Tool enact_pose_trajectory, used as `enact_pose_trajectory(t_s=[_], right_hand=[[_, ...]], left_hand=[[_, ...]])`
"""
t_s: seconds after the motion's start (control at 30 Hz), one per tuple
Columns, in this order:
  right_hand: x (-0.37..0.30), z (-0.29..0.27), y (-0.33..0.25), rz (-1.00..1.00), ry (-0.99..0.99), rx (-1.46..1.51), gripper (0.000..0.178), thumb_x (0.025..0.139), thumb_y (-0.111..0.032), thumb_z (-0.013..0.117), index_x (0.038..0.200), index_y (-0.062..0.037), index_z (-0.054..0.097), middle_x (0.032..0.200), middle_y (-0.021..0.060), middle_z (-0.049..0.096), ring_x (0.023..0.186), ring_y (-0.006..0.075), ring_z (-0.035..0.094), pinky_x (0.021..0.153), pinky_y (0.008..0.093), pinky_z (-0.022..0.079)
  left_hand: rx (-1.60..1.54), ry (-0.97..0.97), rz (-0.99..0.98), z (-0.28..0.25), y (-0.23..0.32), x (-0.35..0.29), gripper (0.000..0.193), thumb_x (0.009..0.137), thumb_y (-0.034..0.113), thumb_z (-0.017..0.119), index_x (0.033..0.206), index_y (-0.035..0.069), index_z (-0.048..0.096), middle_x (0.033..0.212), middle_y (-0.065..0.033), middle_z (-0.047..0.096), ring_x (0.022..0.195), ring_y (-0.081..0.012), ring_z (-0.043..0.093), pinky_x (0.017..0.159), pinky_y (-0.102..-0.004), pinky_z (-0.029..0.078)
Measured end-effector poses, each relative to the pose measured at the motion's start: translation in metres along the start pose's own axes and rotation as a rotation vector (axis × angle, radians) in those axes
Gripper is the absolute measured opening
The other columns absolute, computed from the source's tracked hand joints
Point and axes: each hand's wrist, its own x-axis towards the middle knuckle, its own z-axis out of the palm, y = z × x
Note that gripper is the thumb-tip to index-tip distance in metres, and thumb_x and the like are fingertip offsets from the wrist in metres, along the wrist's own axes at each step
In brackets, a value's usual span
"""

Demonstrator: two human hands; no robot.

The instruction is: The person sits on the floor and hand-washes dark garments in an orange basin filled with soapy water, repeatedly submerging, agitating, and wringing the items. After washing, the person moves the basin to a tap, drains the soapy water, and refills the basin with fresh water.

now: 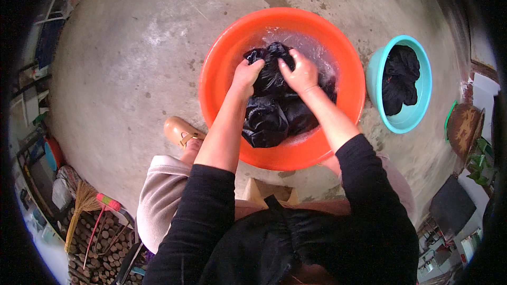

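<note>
Left hand: clamped on black cloth, its 10 o'clock side | right hand: clamped on same cloth, 1 o'clock | black cloth: bunched, wet, inside orange basin on floor | turquoise basin: 3 o'clock of orange basin, dark fabric inside

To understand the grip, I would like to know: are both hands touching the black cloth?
Touching. The head view shows the left hand and right hand gripping the bunched black cloth, without visible gap.
</note>
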Motion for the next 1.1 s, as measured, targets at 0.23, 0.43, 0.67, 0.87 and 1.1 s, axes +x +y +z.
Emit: enact_pose_trajectory(t_s=[0.23, 0.43, 0.67, 0.87, 1.1], right_hand=[[0.006, -0.005, -0.004, 0.325, 0.316, -0.151, 0.078, 0.077, -0.041, 0.077, 0.137, -0.0036, 0.044, 0.134, 0.0257, 0.048, 0.126, 0.0441, 0.044, 0.106, 0.0523, 0.037], [-0.002, -0.010, -0.017, 0.104, -0.544, -0.347, 0.083, 0.081, -0.059, 0.068, 0.152, -0.0321, 0.033, 0.160, 0.0220, 0.017, 0.140, 0.0471, 0.031, 0.110, 0.0579, 0.035], [0.005, -0.001, -0.005, 0.226, -0.442, -0.419, 0.072, 0.080, -0.053, 0.071, 0.142, -0.0229, 0.050, 0.149, 0.0242, 0.034, 0.132, 0.0471, 0.039, 0.107, 0.0554, 0.038], [0.004, -0.004, 0.008, 0.384, -0.332, -0.134, 0.077, 0.078, -0.053, 0.073, 0.139, -0.0144, 0.047, 0.144, 0.0312, 0.038, 0.132, 0.0471, 0.042, 0.108, 0.0512, 0.040], [-0.015, 0.011, -0.044, 0.329, -0.268, 0.462, 0.050, 0.082, -0.027, 0.075, 0.123, -0.0077, 0.055, 0.115, 0.0186, 0.067, 0.107, 0.0344, 0.066, 0.092, 0.0408, 0.050]], left_hand=[[0.711, 0.405, 0.403, -0.005, -0.004, -0.024, 0.067, 0.082, 0.029, 0.078, 0.135, 0.003, 0.048, 0.123, -0.0195, 0.058, 0.110, -0.0322, 0.061, 0.093, -0.0424, 0.050], [1.271, 0.315, 0.421, -0.003, -0.022, -0.035, 0.093, 0.077, 0.028, 0.081, 0.153, 0.018, 0.027, 0.141, -0.0275, 0.042, 0.123, -0.0460, 0.052, 0.100, -0.0497, 0.047], [1.298, 0.236, 0.172, -0.005, -0.016, -0.017, 0.070, 0.073, 0.027, 0.079, 0.134, 0.007, 0.049, 0.111, -0.0264, 0.067, 0.109, -0.0405, 0.063, 0.096, -0.0474, 0.049], [0.249, -0.134, -0.177, -0.009, 0.002, -0.008, 0.069, 0.088, 0.040, 0.068, 0.145, 0.012, 0.042, 0.140, -0.0149, 0.055, 0.129, -0.0348, 0.051, 0.099, -0.0586, 0.043], [-0.173, -0.171, -0.195, 0.023, 0.017, 0.002, 0.076, 0.090, 0.075, 0.042, 0.136, 0.015, 0.055, 0.135, -0.0114, 0.059, 0.124, -0.0324, 0.055, 0.104, -0.0568, 0.041]])
